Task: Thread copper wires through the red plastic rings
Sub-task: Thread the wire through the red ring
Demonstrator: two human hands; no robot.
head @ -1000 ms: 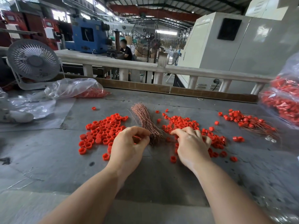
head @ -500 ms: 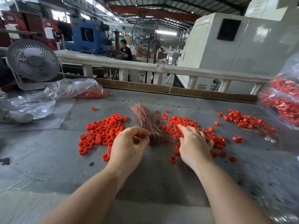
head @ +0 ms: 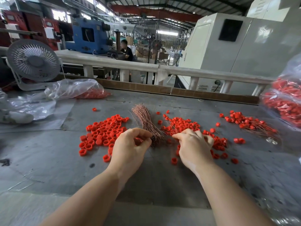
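A bundle of copper wires [head: 144,119] lies on the grey table [head: 48,160], fanned out at its far end. Loose red plastic rings [head: 104,132] are heaped to its left. Another heap of red rings with wires [head: 180,123] lies to its right. My left hand [head: 130,149] is curled at the bundle's near end and pinches a red ring [head: 138,141] between thumb and fingers. My right hand [head: 193,147] rests on the right heap with curled fingers, its index tip pointing toward the bundle. Whatever it may hold is hidden.
A third pile of threaded rings [head: 244,123] lies at the right. Plastic bags of red rings sit at the far right [head: 286,105] and back left [head: 78,91]. A desk fan [head: 33,61] stands back left, and a wooden rail [head: 179,92] bounds the table's far edge.
My right hand reached forward onto the right heap, then drew back toward the bundle's near end. My left hand has barely moved.
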